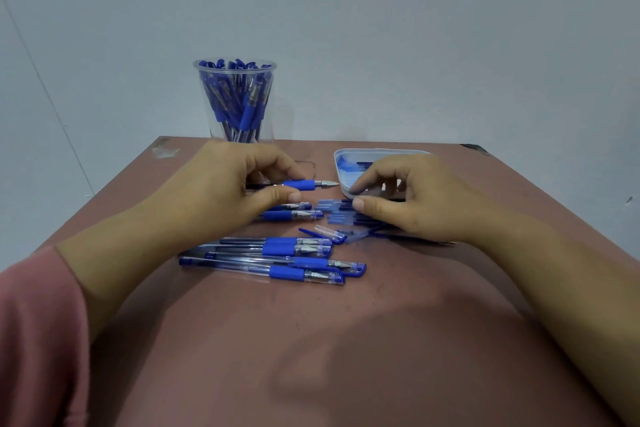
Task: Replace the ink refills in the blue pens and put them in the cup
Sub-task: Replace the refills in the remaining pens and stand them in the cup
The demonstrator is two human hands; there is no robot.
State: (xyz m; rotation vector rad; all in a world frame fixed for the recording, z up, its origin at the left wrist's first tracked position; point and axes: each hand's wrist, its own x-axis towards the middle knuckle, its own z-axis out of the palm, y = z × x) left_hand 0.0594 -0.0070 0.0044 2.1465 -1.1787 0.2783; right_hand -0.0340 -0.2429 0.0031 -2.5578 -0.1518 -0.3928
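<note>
My left hand [239, 180] holds an uncapped blue pen [304, 185] level above the table, its metal tip pointing right. My right hand [408, 194] reaches over loose ink refills [337, 206] beside the white tray [346, 152], thumb and fingers pinching at one refill. A clear cup [235, 100] full of blue pens stands at the back left. Several capped blue pens [277, 256] lie in a pile in front of my hands. A loose pen cap [329, 234] lies between the pile and the refills.
The brown table [311, 340] ends at a grey wall just behind the cup and the tray. Two more blue pens [291, 213] lie under my left hand. A pink sleeve [38, 340] shows at the lower left.
</note>
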